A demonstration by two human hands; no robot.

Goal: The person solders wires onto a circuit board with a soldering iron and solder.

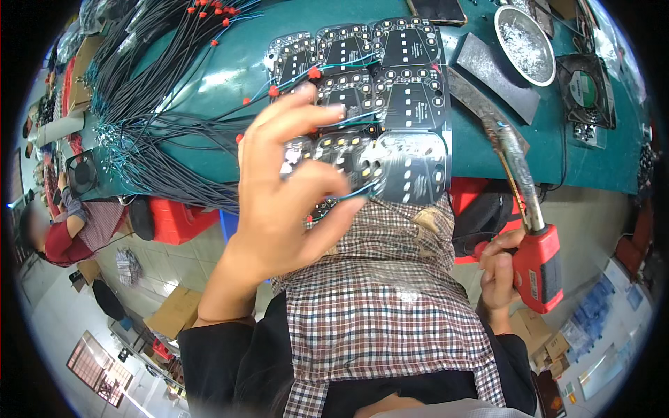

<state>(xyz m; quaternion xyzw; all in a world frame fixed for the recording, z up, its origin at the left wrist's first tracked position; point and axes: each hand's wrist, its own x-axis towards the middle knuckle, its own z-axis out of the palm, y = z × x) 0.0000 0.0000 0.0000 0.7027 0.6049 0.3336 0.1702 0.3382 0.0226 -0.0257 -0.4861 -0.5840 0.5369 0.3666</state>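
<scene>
My left hand [279,174] is raised over a panel of black circuit boards [411,171] at the table's near edge. Its fingers are spread, with thumb and index finger bent toward each other and a gap between them. A thin blue wire [361,189] runs onto the near board by those fingertips; I see no grip on it. Several boards have wires with red connectors [314,72] lying across them. My right hand [498,275] is wrapped round the red and black handle of a soldering gun [538,268], its metal barrel pointing up and away over the table edge.
Bundles of black cables [160,125] cover the table's left. At the right are a metal bowl [524,45] of silvery bits, a dark metal block [496,78] and a small fan [585,90]. Another person [66,233] sits at far left. Red stools [178,219] stand below the table.
</scene>
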